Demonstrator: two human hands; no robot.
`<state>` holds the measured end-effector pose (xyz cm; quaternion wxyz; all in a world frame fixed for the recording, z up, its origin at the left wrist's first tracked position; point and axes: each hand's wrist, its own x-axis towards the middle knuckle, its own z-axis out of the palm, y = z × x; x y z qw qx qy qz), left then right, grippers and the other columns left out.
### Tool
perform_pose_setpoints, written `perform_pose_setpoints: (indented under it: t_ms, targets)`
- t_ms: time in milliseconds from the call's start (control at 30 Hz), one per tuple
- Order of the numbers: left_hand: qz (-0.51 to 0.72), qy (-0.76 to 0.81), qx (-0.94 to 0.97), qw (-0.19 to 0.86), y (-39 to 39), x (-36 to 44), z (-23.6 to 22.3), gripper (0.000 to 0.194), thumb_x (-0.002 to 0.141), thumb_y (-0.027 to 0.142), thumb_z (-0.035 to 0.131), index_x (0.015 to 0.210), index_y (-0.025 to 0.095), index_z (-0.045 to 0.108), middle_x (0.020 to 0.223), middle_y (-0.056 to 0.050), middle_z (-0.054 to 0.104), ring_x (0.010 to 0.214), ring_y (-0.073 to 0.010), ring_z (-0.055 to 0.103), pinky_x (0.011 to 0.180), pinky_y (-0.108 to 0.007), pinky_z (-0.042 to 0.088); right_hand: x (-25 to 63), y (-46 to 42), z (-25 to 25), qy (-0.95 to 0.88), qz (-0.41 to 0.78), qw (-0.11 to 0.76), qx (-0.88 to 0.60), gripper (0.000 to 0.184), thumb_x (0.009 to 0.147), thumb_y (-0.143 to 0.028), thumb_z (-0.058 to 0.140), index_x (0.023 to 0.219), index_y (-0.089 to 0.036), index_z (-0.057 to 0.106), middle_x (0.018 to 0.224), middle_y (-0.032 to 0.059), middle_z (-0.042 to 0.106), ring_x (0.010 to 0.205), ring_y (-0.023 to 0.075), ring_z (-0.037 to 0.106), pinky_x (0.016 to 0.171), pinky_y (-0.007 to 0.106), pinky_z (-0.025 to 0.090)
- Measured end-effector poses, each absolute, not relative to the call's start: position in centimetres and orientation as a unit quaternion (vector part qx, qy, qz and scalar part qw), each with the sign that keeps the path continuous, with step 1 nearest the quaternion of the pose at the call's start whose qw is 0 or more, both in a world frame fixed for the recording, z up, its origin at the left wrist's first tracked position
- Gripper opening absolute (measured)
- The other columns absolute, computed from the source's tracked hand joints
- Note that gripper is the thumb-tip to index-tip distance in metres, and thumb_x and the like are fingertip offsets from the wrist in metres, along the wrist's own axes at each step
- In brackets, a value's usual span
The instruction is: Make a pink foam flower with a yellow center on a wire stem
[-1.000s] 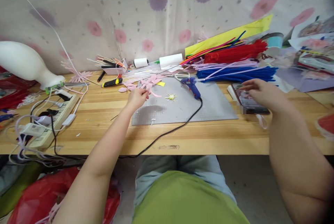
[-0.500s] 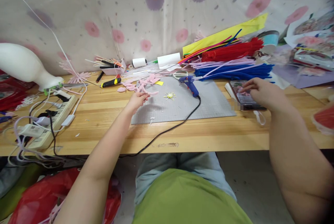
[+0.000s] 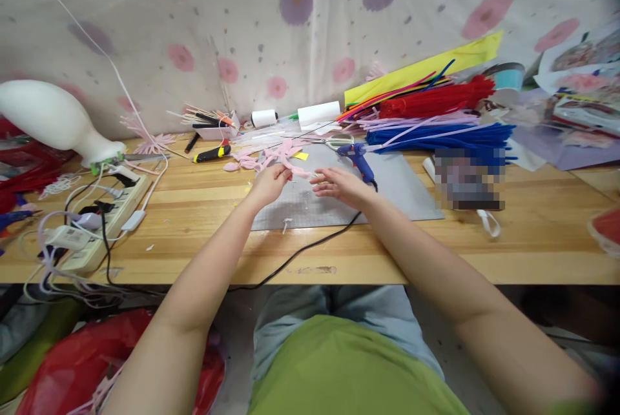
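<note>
My left hand (image 3: pixel 272 182) is closed on a pink pipe-cleaner flower piece (image 3: pixel 285 155) above the left part of the grey cutting mat (image 3: pixel 402 192). My right hand (image 3: pixel 341 184) hovers over the mat's middle with its fingers stretched towards the pink piece, holding nothing. It covers the spot where a small yellow flower centre lay. A blue glue gun (image 3: pixel 357 160) lies just behind my right hand, its black cord (image 3: pixel 300 250) running off the table's front edge.
A phone (image 3: pixel 467 179) lies right of the mat. Bundles of blue (image 3: pixel 436 137) and red pipe cleaners (image 3: pixel 436 100) are stacked at the back right. A power strip (image 3: pixel 104 212) with tangled cables sits at the left, near a white vase-like shape (image 3: pixel 53 121).
My right hand left the phone and moved left to the mat's middle, beside my left hand. My left hand kept hold of the pink piece and shifted slightly right.
</note>
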<state>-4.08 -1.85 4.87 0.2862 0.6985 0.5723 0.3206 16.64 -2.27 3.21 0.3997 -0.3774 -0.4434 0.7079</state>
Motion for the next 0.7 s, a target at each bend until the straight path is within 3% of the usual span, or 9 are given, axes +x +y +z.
perform_pose_setpoints:
  t_ms: [267,400,567,700]
  targets:
    - [0.324,0.508,0.706,0.371,-2.1,-3.6,5.2,0.029,0.082,0.035,0.048,0.06,0.016,0.05,0.053,0.004,0.041,0.05,-0.0088,0.035,0.052,-0.025,0.026,11.8,-1.3,2.4,-0.318,0.776,0.408,-0.36,0.019,0.086,-0.039,0.056,0.083,-0.02,0.053,0.067,-0.0017,0.063,0.05,0.0072,0.054,0.052,0.02,0.046]
    - [0.304,0.501,0.696,0.415,-2.5,-3.4,5.1,0.027,0.081,0.036,0.051,0.063,0.016,0.051,0.055,0.004,0.044,0.048,-0.0072,0.035,0.049,-0.023,0.026,11.4,-1.2,1.9,-0.31,0.782,0.433,-0.324,0.014,0.083,-0.029,0.061,0.078,-0.019,0.054,0.061,-0.0051,0.056,0.047,0.0049,0.048,0.049,0.016,0.041]
    - [0.305,0.514,0.7,0.391,-2.4,-3.3,5.2,0.021,0.08,0.034,0.053,0.08,0.015,0.06,0.07,-0.001,0.06,0.055,-0.0088,0.049,0.053,-0.023,0.036,11.4,-0.7,2.2,-0.353,0.755,0.451,-0.318,0.013,0.076,-0.025,0.066,0.074,-0.018,0.055,0.061,-0.0043,0.055,0.051,0.0066,0.048,0.048,0.017,0.037]
    - [0.291,0.532,0.747,0.274,-2.3,-3.5,5.8,0.025,0.078,0.038,0.059,0.087,0.016,0.068,0.073,-0.003,0.067,0.066,-0.013,0.057,0.059,-0.024,0.038,11.9,-0.6,2.8,-0.327,0.765,0.463,-0.306,0.011,0.075,-0.02,0.066,0.073,-0.018,0.055,0.058,-0.0061,0.052,0.049,0.006,0.044,0.048,0.018,0.034]
